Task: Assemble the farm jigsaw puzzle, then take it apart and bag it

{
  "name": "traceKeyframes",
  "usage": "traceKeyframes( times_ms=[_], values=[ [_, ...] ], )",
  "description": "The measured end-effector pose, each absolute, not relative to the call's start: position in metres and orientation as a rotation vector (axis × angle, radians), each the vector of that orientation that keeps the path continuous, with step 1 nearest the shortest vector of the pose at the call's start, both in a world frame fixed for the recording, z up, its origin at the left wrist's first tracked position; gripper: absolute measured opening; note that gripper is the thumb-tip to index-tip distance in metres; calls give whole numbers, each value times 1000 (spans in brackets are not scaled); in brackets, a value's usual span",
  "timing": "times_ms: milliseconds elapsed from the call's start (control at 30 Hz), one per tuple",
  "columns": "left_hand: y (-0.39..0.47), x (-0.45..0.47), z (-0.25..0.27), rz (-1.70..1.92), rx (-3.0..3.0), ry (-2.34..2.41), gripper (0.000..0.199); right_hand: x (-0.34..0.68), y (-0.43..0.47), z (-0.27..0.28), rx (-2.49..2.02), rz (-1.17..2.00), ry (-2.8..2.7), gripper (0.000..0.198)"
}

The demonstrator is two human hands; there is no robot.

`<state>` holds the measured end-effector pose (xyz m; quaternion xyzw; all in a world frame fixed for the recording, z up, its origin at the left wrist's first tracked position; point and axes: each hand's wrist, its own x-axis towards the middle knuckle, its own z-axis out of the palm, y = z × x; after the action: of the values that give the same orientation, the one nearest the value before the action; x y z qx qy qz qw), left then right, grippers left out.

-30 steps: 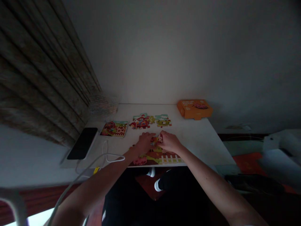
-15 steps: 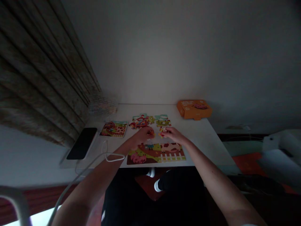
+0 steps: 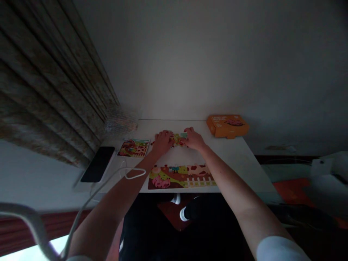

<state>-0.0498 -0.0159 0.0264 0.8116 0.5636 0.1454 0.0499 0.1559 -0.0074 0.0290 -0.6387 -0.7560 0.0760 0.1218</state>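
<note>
My left hand (image 3: 162, 141) lies over the loose jigsaw puzzle pieces (image 3: 176, 139) at the back of the table, its fingers stretched forward and touching them. My right hand (image 3: 194, 139) rests on the right side of the same group, thumb and fingers apart around a green and pale blue piece (image 3: 183, 135). Both hands hide much of the pieces. Closer to me lies a joined strip of puzzle (image 3: 181, 177), showing pigs, a spotted cow and a white fence. My right forearm covers its right end.
A picture card (image 3: 133, 148) of the farm scene lies left, beside a dark phone (image 3: 98, 164). An orange puzzle box (image 3: 227, 126) stands at the back right. Clear plastic wrapping (image 3: 121, 121) sits by the curtain (image 3: 54, 72). A white cable (image 3: 108, 184) crosses above my left forearm.
Both hands have moved forward from just behind the joined strip to the loose pieces. The small pieces they held are down among the others. The view has shifted slightly.
</note>
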Motion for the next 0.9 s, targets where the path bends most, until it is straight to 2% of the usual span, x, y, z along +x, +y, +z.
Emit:
traceKeyframes(
  times_ms=[167, 300, 400, 633, 800, 900],
  values=[
    [-79, -65, 25, 343, 2569, 1669, 42, 160, -15, 19, -1848, 64, -2189, 50],
    [-135, -79, 20, 134, 2544, 1648, 45, 172, -46, 16, -1803, 58, -2176, 43],
    [-160, -86, 13, 125, 2566, 1626, 48, 186, -88, 11, -1707, 110, -2282, 43],
    [-160, -83, 10, 98, 2598, 1664, 49, 196, -170, -3, -1585, 139, -2444, 53],
    [-146, -78, 15, 91, 2613, 1680, 41, 188, -167, 1, -1626, 63, -2418, 39],
    [-136, -75, 14, 118, 2596, 1687, 39, 186, -154, 1, -1676, 15, -2417, 38]
  ],
)
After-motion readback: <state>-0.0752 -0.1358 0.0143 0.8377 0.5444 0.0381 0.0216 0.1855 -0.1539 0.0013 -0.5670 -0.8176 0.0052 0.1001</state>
